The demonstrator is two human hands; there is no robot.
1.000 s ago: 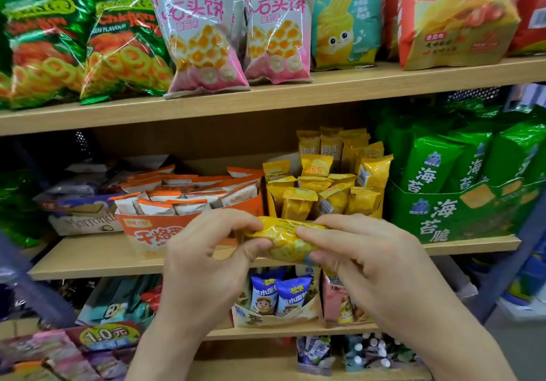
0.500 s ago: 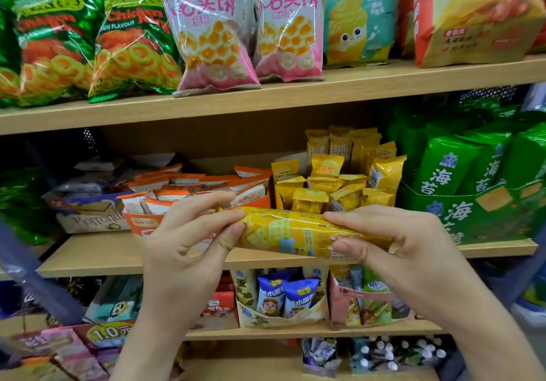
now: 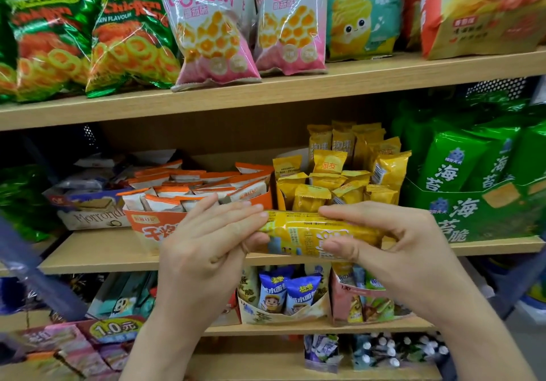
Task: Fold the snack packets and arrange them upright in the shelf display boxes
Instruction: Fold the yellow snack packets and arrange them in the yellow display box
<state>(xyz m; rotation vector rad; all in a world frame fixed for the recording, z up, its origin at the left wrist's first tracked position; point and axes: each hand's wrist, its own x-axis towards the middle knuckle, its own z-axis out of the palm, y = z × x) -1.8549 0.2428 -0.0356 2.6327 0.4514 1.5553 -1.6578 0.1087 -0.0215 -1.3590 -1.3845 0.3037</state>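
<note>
Orange display box (image 3: 153, 228), middle shelf (image 3: 97, 250): orange-and-white packets (image 3: 174, 196) leaning in rows. Just right: yellow packets (image 3: 328, 180), upright. Rightmost: green seaweed box (image 3: 472, 218), green bags (image 3: 452, 162) standing inside. Held item: long yellow packet (image 3: 298, 233), level, long axis left to right, near side of the middle shelf edge; left hand (image 3: 201, 250) pinches its left end, right hand (image 3: 393, 245) grips the right part between thumb and fingers. Both cover the yellow packets' box front
</note>
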